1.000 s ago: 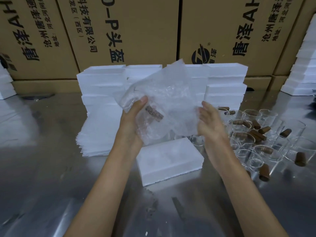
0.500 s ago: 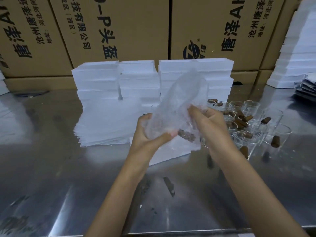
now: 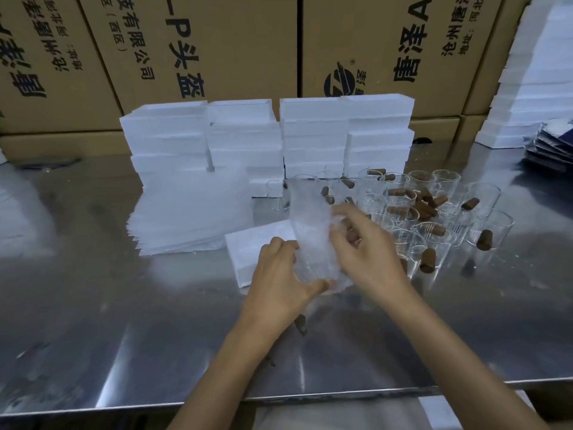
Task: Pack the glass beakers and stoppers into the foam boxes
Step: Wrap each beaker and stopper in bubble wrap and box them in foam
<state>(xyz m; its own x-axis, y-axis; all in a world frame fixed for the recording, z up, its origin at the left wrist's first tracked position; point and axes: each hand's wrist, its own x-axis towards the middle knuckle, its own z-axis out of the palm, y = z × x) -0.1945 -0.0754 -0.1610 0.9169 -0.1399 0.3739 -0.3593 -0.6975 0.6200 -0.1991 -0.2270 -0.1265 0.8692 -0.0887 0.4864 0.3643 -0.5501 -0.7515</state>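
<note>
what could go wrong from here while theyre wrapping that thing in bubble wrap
1. The right hand works right beside the crowded glass beakers; a wide wrist move could topple some.
2. The bubble wrap bundle, held by the left hand, has a loose upper flap, so it might unroll.
3. Stoppers lying loose could roll away.

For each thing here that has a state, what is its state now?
Left hand: grips the wrap.
Right hand: holds the wrap.
Wrap: rolled, upright.
Beakers: upright, unpacked.
Stoppers: loose; some inside beakers.
Foam box: lying flat.
Foam stacks: stacked.
</note>
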